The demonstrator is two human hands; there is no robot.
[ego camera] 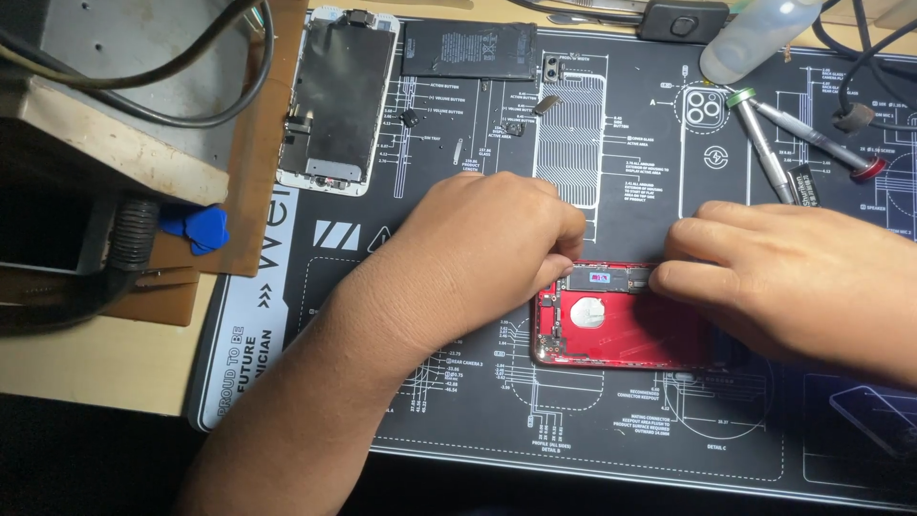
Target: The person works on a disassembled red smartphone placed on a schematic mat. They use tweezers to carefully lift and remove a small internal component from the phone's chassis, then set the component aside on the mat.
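Observation:
An opened red phone housing [611,330] lies on the black repair mat [478,420], its inside facing up. A logic board [607,279] sits along the housing's far edge. My left hand [487,253] rests over the housing's left end, fingertips pinched at the board's left side. My right hand [793,277] covers the housing's right end, thumb and fingers pressing at the board's right side. The fingers hide whether either hand grips the board.
A detached phone screen [334,100] and a flat black battery [468,50] lie at the back of the mat. Two screwdrivers [764,143] and a clear bottle [755,38] are at back right. Blue picks [196,229], cables and a box stand left.

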